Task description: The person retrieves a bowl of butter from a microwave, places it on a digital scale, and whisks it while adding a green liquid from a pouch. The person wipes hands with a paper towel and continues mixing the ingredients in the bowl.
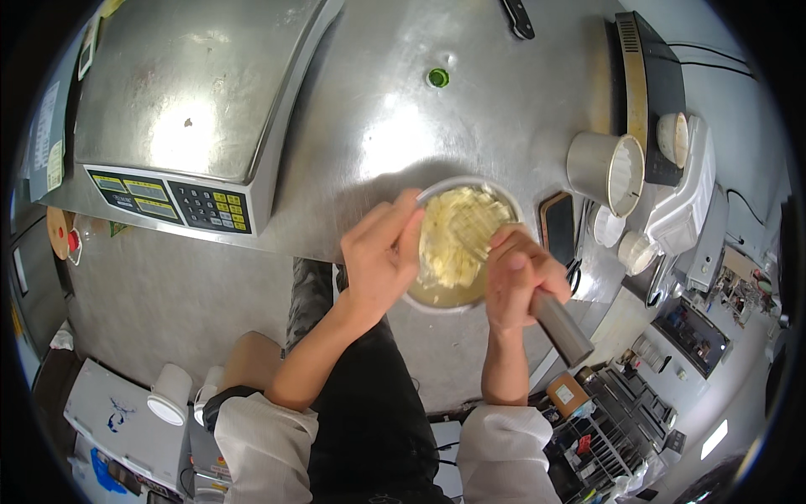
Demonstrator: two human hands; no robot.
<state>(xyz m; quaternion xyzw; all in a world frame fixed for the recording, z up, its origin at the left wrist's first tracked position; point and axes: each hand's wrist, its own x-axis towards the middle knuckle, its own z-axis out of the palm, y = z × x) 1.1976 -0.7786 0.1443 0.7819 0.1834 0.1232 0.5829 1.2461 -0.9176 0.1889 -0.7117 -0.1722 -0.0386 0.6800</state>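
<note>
My left hand (383, 255) grips the rim of a round metal bowl (450, 309), at the bowl's left side. Pale yellow, lumpy mixture (446, 236) fills much of it, with thinner yellowish liquid towards the near side. In my right hand (526, 277) is a whisk with a thick metal handle (563, 329) that sticks out below the fist, towards the lower right. The whisk's wires (475, 223) are in the mixture and blurred by motion. The bowl is held at the front edge of a steel table (352, 126).
A large digital scale (182, 88) stands at left. Farther back lie a green bottle cap (438, 78) and a black-handled knife (519, 19). To the right are a phone (557, 228), a deep metal container (595, 167), small white cups (636, 252) and a black-topped appliance (658, 88).
</note>
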